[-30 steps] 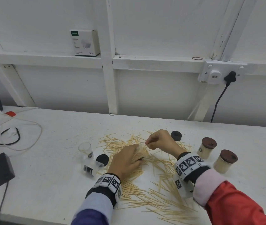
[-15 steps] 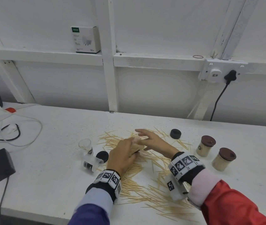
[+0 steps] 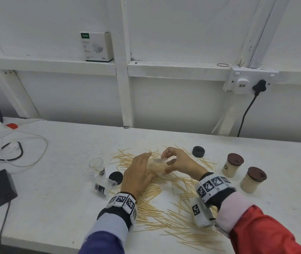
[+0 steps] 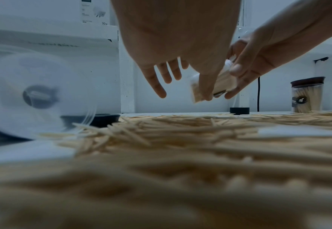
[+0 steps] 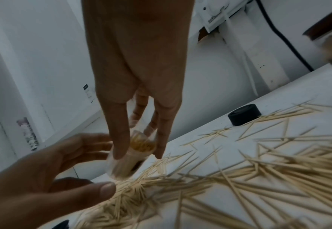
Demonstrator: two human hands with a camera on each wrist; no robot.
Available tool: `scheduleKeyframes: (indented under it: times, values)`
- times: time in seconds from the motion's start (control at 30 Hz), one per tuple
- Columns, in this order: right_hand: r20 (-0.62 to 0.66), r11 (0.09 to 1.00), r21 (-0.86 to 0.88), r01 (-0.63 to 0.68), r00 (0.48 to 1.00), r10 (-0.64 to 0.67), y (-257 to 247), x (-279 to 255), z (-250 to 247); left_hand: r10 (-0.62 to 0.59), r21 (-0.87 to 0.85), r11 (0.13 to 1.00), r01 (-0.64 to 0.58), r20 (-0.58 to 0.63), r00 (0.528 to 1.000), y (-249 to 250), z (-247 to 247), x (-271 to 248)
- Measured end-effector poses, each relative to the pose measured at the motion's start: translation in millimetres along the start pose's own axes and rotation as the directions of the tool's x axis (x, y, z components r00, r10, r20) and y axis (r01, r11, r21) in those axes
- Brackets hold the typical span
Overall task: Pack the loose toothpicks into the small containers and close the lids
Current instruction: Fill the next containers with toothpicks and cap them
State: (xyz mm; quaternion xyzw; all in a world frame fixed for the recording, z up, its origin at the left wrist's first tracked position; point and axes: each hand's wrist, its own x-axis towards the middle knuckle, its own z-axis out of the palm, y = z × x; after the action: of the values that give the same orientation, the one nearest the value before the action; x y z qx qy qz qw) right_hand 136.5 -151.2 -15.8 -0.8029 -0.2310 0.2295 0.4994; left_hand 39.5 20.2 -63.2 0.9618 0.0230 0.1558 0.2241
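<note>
Loose toothpicks [image 3: 164,208] lie strewn across the white table [image 3: 63,198]. Just above the heap my right hand [image 3: 166,162] grips a clear container packed with toothpicks [image 3: 156,166], fingers on both of its sides; the right wrist view shows this container [image 5: 130,155] lidless and tilted. My left hand [image 3: 146,162] is beside it with fingers spread and straight, its thumb [image 4: 206,86] close against the container's side. A second clear container [image 3: 96,165] stands upright to the left, and a third [image 3: 103,186] lies on its side. Two black lids [image 3: 116,177] [image 3: 198,151] sit loose.
Two filled containers with brown lids [image 3: 233,165] [image 3: 252,180] stand at the right. A black power adapter [image 3: 0,187] and cables [image 3: 17,154] lie at the left. A white box [image 3: 96,46] sits on the wall ledge, and a wall socket [image 3: 247,82] with a plug is at the right.
Both hands have risen from the toothpick heap. The filled container, earlier under my left hand, is now between my right fingers, and my left fingers have spread open.
</note>
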Motion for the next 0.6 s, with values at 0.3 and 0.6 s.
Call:
scheduleKeyframes:
  times: [0.3,0.6]
  values:
    - [-0.034,0.999,-0.038,0.03,0.999,-0.031,-2.1,1.8,5.1,0.039,0.023,0.999,-0.039,0.001,0.999,-2.9,2.7,-0.2]
    - [0.012,0.999,-0.027,0.046,0.999,-0.045,-1.4,-1.7,9.4,0.106,0.016,0.994,-0.106,-0.026,0.994,-4.7,6.2,1.7]
